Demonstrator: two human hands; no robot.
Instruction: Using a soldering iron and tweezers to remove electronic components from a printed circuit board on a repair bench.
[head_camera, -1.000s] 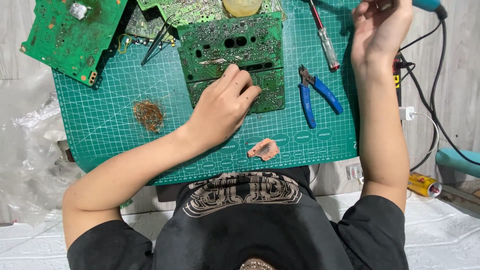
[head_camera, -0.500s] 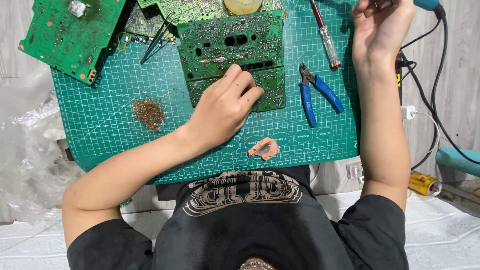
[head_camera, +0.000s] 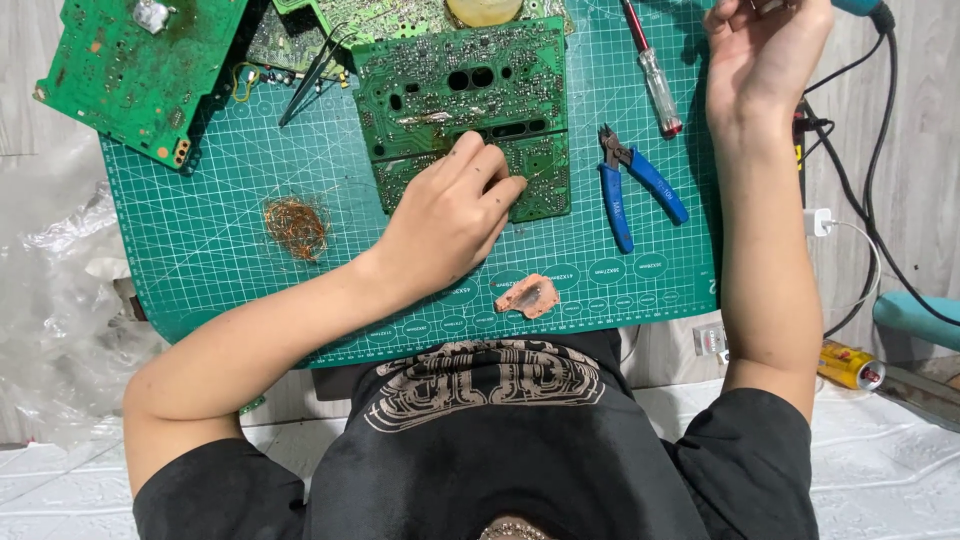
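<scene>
My left hand (head_camera: 450, 215) lies on the lower half of a green circuit board (head_camera: 450, 85) with its fingers bent and their tips pressing the board down onto the green cutting mat (head_camera: 220, 290). My right hand (head_camera: 765, 55) is raised at the mat's top right corner. Its fingers curl at the frame's edge around a soldering iron, whose teal handle (head_camera: 860, 8) and black cable stick out to the right. The iron's tip is out of view.
Blue-handled cutters (head_camera: 640, 190) and a screwdriver (head_camera: 655, 85) lie right of the board. Tweezers (head_camera: 315, 65) and a second green board (head_camera: 140, 70) sit at top left. A copper wire wad (head_camera: 297, 226), a pinkish scrap (head_camera: 528, 296), crumpled plastic (head_camera: 60, 300) and a yellow can (head_camera: 850, 366) surround them.
</scene>
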